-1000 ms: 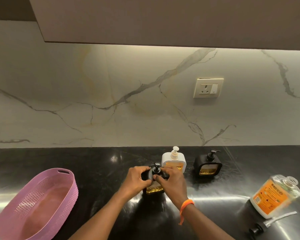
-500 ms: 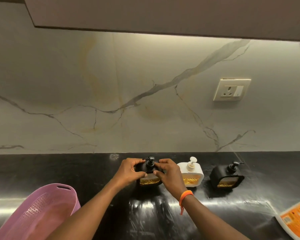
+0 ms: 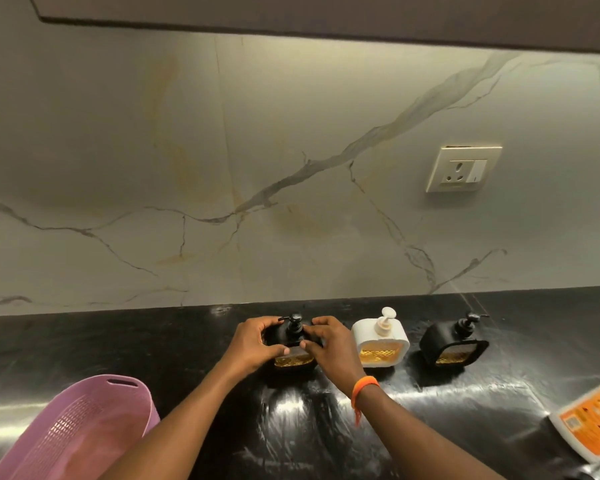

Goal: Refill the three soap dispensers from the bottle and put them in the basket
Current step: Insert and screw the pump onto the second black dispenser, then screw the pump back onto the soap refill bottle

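Three soap dispensers stand in a row on the black counter (image 3: 118,344), each showing amber soap low in its window. My left hand (image 3: 253,342) and my right hand (image 3: 329,344) both grip the leftmost black dispenser (image 3: 293,358), fingers around its black pump top. To the right stand the white dispenser (image 3: 380,341) and another black dispenser (image 3: 452,344), both untouched. The pink basket (image 3: 84,427) sits at the lower left with nothing visible inside. The refill bottle (image 3: 593,424), with an orange label, lies cut off at the right edge.
A marble backsplash rises behind the counter, with a wall socket (image 3: 463,169) above the right dispensers. A dark cabinet underside overhangs at the top. The counter is glossy with light streaks between my arms.
The view has tilted up and shifted left, so the bottle is mostly out of frame and the loose pump is gone from view. Both hands stay on the leftmost black dispenser.
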A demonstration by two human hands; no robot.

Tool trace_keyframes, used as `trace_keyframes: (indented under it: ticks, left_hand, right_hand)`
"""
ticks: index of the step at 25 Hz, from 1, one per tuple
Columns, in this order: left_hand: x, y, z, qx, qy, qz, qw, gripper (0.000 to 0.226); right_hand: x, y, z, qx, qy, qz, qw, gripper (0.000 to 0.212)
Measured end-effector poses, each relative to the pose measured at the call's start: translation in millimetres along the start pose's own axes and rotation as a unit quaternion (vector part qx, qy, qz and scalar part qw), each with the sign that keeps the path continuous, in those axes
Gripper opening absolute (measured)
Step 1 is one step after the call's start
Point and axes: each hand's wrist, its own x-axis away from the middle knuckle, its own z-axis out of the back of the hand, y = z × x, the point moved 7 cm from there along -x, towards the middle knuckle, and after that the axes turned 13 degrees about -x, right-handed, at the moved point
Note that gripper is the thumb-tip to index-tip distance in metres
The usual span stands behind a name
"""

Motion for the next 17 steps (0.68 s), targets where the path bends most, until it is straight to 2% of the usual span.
trace_keyframes:
  ticks: [3,8,11,14,17]
  left_hand:
    - [5.5,5.4,-2.1,-0.026,-0.027,0.02,0.999,0.096]
    - [19.0,43.3,6.1,-0.041,0.013,0.018,0.999,0.127]
    - [25.3,91.3,0.7,-0.067,0.032,-0.02,0.997,0.135]
    - [28.7,142.8,-3.4,-0.119,0.11,-0.055,0.985,0.135]
    - [27.3,179.6,-0.6,-0.097,0.164,-0.057,0.98,0.132]
  right_hand:
    - [7.0,-7.0,8.4,-0.002,0.005,-0.005,1.0,0.046]
    - [35.2,-4.7,45.7,-0.035,0.062,-0.012,0.997,0.046]
    - [62.5,6.3,78.9,-0.036,0.089,-0.019,0.995,0.041]
    - [92.9,24.3,118.9,-0.054,0.126,-0.025,0.99,0.033]
    - [117.7,43.9,149.2,-0.028,0.13,-0.035,0.991,0.032]
